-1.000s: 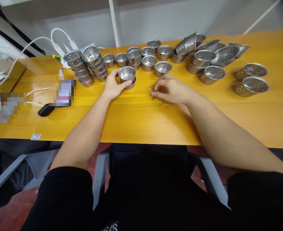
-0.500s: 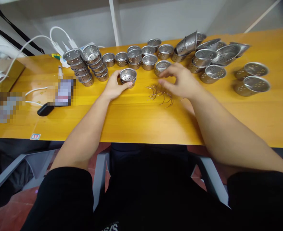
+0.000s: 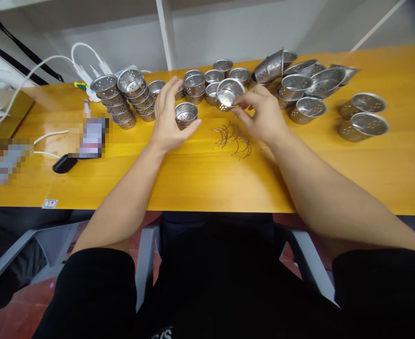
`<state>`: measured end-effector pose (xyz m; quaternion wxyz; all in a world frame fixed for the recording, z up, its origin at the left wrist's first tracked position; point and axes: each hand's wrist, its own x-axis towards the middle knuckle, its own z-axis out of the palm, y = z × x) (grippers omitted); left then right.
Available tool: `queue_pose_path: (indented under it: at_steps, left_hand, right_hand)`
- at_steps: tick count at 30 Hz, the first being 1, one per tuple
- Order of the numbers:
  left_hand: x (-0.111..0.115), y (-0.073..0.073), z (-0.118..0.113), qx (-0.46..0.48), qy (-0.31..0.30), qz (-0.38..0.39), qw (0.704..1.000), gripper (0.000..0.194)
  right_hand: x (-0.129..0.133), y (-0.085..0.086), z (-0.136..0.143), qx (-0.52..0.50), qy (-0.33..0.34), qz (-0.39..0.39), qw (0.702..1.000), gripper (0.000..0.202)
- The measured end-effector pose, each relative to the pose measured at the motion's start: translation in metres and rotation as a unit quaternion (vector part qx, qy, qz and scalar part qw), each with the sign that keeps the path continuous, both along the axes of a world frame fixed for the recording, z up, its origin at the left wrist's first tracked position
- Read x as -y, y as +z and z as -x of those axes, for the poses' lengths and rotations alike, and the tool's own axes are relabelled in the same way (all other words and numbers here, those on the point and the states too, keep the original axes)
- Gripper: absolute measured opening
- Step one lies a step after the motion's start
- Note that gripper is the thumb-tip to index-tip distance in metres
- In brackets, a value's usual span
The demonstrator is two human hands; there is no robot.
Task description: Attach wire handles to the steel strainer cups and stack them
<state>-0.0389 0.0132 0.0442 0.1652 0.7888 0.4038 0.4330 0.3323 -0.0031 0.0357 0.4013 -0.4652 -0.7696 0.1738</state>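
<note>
Pinched by its rim in my right hand [image 3: 260,110] is a small perforated metal cup [image 3: 229,94], tilted and raised a little off the table. My left hand [image 3: 168,117] is open, fingers spread, just left of a short stack of perforated cups [image 3: 187,114]; its thumb passes in front of the stack's lower part, and I cannot tell if it touches. Several thin curved wires [image 3: 232,139] lie loose on the table below the raised cup.
Two tall stacks of cups, one [image 3: 105,94] beside another [image 3: 134,89], stand at the left. Several larger perforated cups [image 3: 308,110] crowd the right, some tipped over. A phone [image 3: 93,136] with a white cable lies at left on the yellow table [image 3: 207,188].
My right hand has picked up a cup from the table, lifting and tilting it leftward. My left hand has let go of the short stack, its fingers now opened.
</note>
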Motion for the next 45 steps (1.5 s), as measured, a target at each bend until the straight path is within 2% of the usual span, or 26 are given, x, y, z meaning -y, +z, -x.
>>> queue_pose_path:
  at_steps: [3, 6, 12, 17, 19, 21, 24, 26, 28, 31, 34, 41, 45]
  left_hand:
    - [0.015, 0.012, -0.014, -0.048, -0.045, 0.012, 0.998, 0.122]
    - [0.021, 0.012, -0.021, -0.074, -0.082, 0.026, 0.994, 0.119]
    - [0.023, 0.010, -0.025, -0.073, -0.091, 0.017, 0.993, 0.101]
    - [0.019, 0.005, -0.029, -0.087, -0.098, 0.017, 0.991, 0.096]
    - [0.018, 0.004, -0.030, -0.074, -0.104, 0.019, 0.992, 0.098]
    - [0.017, 0.003, -0.029, -0.066, -0.105, 0.023, 0.992, 0.103]
    - [0.020, 0.004, -0.027, -0.064, -0.104, 0.026, 0.992, 0.112]
    - [0.022, 0.005, -0.025, -0.060, -0.106, 0.028, 0.992, 0.117]
    - [0.024, 0.006, -0.024, -0.056, -0.109, 0.032, 0.992, 0.118]
    - [0.026, 0.008, -0.023, -0.056, -0.118, 0.036, 0.991, 0.110]
    - [0.025, 0.011, -0.023, -0.063, -0.129, 0.038, 0.989, 0.102]
    - [0.026, 0.017, -0.027, -0.039, -0.128, 0.091, 0.987, 0.095]
    - [0.026, 0.021, -0.029, -0.036, -0.128, 0.096, 0.986, 0.091]
  right_hand:
    - [0.033, 0.023, 0.030, 0.010, 0.063, 0.013, 0.998, 0.036]
    - [0.051, 0.031, 0.050, -0.014, 0.115, 0.017, 0.993, 0.029]
    - [0.056, 0.016, 0.067, -0.102, 0.176, 0.084, 0.975, 0.055]
    - [0.059, 0.013, 0.080, -0.236, 0.220, 0.201, 0.925, 0.049]
    - [0.058, 0.013, 0.080, -0.278, 0.216, 0.211, 0.912, 0.051]
    - [0.056, 0.013, 0.078, -0.288, 0.211, 0.197, 0.913, 0.055]
    - [0.052, 0.013, 0.069, -0.218, 0.185, 0.151, 0.946, 0.063]
    - [0.053, 0.016, 0.062, -0.134, 0.141, 0.096, 0.976, 0.074]
    - [0.055, 0.021, 0.055, -0.063, 0.104, 0.042, 0.992, 0.083]
    - [0.058, 0.028, 0.049, -0.019, 0.101, -0.007, 0.995, 0.073]
    - [0.057, 0.031, 0.048, 0.002, 0.112, -0.010, 0.994, 0.058]
    - [0.052, 0.030, 0.049, 0.021, 0.136, 0.003, 0.991, 0.058]
    - [0.054, 0.031, 0.049, 0.025, 0.140, -0.014, 0.990, 0.049]
